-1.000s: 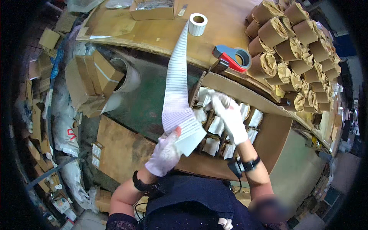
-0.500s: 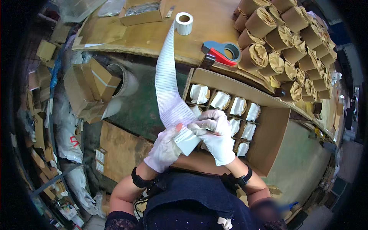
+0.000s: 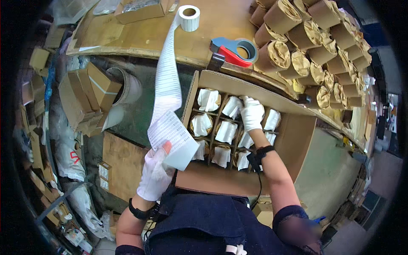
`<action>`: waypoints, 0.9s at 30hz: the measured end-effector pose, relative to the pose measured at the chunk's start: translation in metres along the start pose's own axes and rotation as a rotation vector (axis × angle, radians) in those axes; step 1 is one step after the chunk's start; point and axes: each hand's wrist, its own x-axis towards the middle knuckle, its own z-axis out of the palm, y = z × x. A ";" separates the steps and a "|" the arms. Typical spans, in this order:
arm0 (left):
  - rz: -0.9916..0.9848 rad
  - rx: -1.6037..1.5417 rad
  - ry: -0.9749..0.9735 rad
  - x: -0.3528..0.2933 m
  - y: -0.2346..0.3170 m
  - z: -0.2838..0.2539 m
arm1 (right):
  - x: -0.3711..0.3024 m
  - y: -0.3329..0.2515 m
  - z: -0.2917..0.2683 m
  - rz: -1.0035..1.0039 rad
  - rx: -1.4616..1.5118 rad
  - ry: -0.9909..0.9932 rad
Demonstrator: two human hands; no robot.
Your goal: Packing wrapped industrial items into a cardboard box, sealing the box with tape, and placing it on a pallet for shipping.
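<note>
My left hand (image 3: 154,173), in a white glove, grips the lower end of a long strip of white printed labels (image 3: 169,87). The strip runs up to a label roll (image 3: 189,18) on the workbench, and its bare pale end hangs past my thumb. Over an open cardboard box (image 3: 293,148), my gloved right hand (image 3: 252,114) reaches down to the back row. Its fingers are bent together at a white-paper-topped piece (image 3: 232,107); whatever they pinch is hidden. Several similar round pieces, each topped with white paper (image 3: 226,132), sit in the box's divider compartments.
Along the far side runs a wooden workbench (image 3: 140,40). A blue and red tape dispenser (image 3: 235,52) lies at its edge, beside stacked brown-paper-wrapped cylinders (image 3: 309,34). Folded cardboard (image 3: 85,95) and a white bin (image 3: 129,87) stand left. A wooden board (image 3: 125,163) lies below them.
My right hand has left the label strip and moved away to the back row of the box. My left hand has shifted left and slightly down, still holding the strip.
</note>
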 end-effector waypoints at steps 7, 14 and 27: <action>0.201 0.118 -0.142 -0.005 -0.018 0.001 | 0.020 -0.085 -0.134 0.611 1.408 -0.379; -0.180 -0.582 -0.230 0.009 -0.015 0.003 | 0.006 -0.150 -0.223 0.371 1.646 -0.708; -0.456 -0.738 -0.125 0.010 -0.042 -0.004 | -0.003 -0.080 -0.152 0.526 1.432 -0.686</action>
